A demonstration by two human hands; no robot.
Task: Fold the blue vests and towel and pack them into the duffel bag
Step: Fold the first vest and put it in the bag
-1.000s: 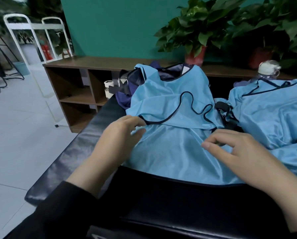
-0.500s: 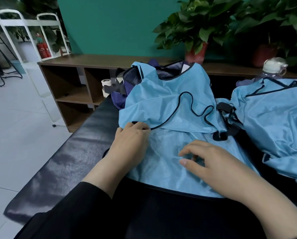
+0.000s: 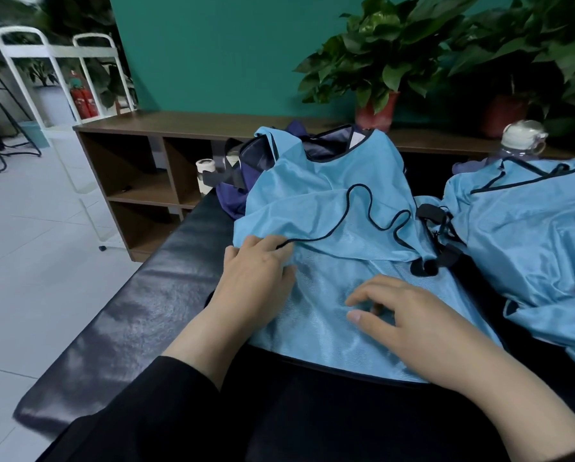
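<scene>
Blue mesh vest [image 3: 339, 228], dark-trimmed, half folded, draped over duffel bag [image 3: 242, 191]

Teal-walled room with plants and a low shelf

A teal wall [image 3: 229, 51] stands at the far side, with a low brown wooden shelf unit [image 3: 139, 161] along it carrying two potted plants [image 3: 379, 61]. Pale floor tiles [image 3: 29, 261] spread left, where a white metal rack [image 3: 56, 61] and red fire extinguishers [image 3: 84, 101] stand.
</scene>
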